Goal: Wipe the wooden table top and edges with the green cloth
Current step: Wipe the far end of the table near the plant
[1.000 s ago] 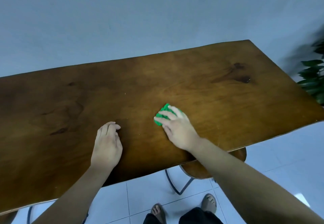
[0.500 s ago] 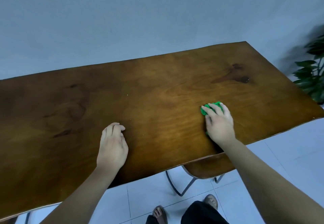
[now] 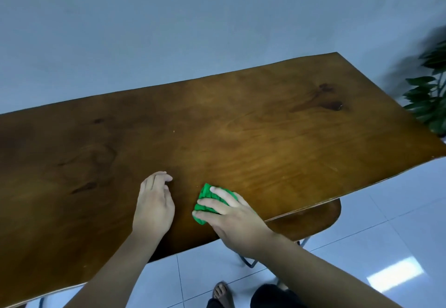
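From the head view I read the right hand point(image 3: 237, 218) lying flat, palm down, on the green cloth point(image 3: 206, 198), which is bunched into a small wad beneath the spread fingers point(image 3: 218, 192). The hand presses the cloth rather than pinching it (fingers are extended, not curled). The cloth sits on the wooden table top point(image 3: 241, 124) near the front edge, roughly at the middle of the table's length.

The left hand point(image 3: 154, 205) rests palm down on the bare wood just beside the cloth, to its left, without touching it. Its fingers are held close together and slightly bent, and it holds nothing.

I note a wooden chair seat point(image 3: 316, 216) under the front edge of the table, below the right forearm. A leafy plant point(image 3: 429, 97) stands at the right end of the table, against the pale wall point(image 3: 169, 30). White floor tiles point(image 3: 386, 235) show below.
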